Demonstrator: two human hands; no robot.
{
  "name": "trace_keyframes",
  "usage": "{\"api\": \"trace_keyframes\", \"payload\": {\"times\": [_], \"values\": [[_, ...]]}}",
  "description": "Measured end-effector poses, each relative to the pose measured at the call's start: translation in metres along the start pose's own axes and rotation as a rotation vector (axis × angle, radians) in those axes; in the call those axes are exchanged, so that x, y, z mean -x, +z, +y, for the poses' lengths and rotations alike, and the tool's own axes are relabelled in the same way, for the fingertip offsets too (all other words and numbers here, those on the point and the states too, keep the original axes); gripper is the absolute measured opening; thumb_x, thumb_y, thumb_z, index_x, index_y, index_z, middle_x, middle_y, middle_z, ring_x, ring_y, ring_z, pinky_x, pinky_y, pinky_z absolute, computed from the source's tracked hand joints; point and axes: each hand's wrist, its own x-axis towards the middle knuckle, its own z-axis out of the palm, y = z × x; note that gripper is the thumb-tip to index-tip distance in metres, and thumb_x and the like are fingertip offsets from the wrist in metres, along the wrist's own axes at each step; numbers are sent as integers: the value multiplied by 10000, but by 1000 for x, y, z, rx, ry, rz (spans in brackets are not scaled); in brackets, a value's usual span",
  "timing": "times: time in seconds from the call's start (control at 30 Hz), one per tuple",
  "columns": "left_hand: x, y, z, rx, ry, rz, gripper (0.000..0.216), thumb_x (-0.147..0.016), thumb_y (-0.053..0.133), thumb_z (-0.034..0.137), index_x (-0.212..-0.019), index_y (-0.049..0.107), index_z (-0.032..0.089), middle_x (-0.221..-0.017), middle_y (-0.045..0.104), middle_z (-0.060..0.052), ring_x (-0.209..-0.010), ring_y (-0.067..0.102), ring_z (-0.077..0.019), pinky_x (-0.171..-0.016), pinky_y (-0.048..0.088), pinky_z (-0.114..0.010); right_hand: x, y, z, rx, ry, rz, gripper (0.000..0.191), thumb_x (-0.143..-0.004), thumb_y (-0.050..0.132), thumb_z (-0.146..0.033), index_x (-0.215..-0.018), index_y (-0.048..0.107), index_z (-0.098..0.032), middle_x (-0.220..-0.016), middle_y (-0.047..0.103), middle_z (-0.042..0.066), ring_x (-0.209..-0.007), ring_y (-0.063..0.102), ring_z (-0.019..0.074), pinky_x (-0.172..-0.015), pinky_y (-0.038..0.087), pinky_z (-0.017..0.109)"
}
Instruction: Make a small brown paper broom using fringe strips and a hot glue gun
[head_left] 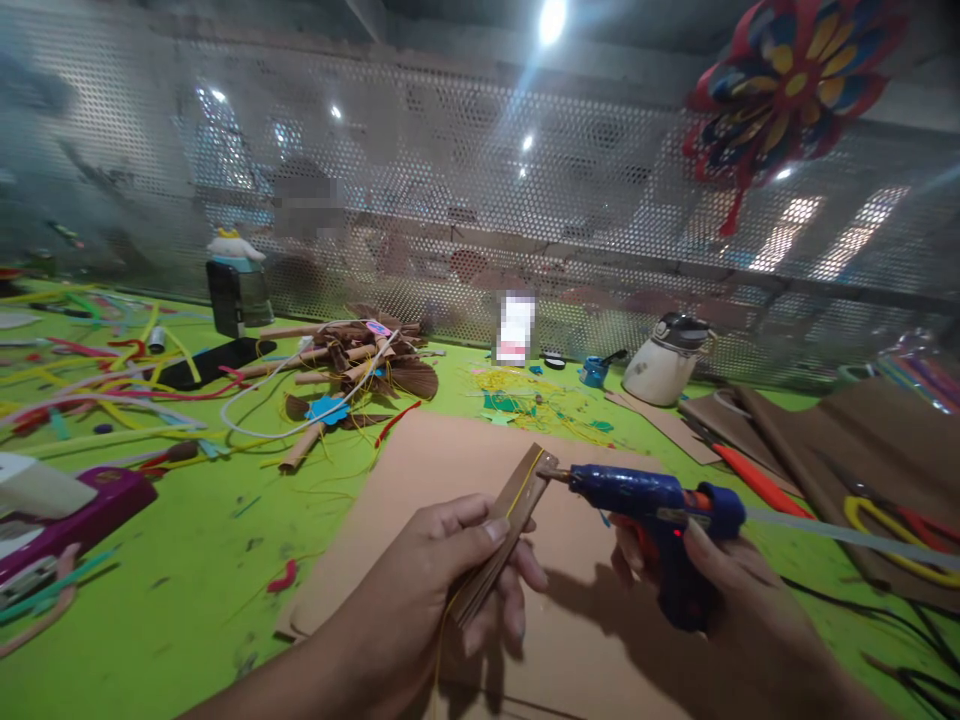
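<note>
A white container, perhaps a jug [654, 372], and a small blue pot [592, 372] stand beyond the cardboard [431, 450]. Above it, the left hand [442, 560] grips folded brown paper [519, 492]; the right hand [724, 585] holds a glue gun [630, 490], nozzle at the paper's far end.

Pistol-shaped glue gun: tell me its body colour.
The pistol-shaped glue gun is dark blue, shown in the head view.
</note>
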Motion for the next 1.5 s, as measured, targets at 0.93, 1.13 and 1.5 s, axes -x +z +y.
{"api": "trace_keyframes", "payload": {"times": [0.93,1.13,1.5], "values": [[0,3,5,-22,-18,28,249,-861,541,311,-777,600,85,-703,618,-78,-457,496,-55,-369,289,-132,5,-6,-7,320,-122,-57,384,-748,642,-536,-720,709,-159,-633,617,68,-614,571,214,-605,475,331],[2,2,5,-83,-29,46,284,-868,529,342,-758,606,91,-612,583,-54,-463,487,-60,-385,277,-131,4,-5,-11,381,-169,1,383,-771,616,-531,-641,668,-174,-642,616,72,-651,599,239,-618,474,333],[0,1,3,-80,-32,51,293,-861,541,363,-768,608,93,-593,588,-55,-438,472,-61,-372,237,-145,5,-8,-9,475,-189,29,397,-786,583,-544,-652,659,-178,-655,631,68,-643,580,227,-605,438,318]]}}
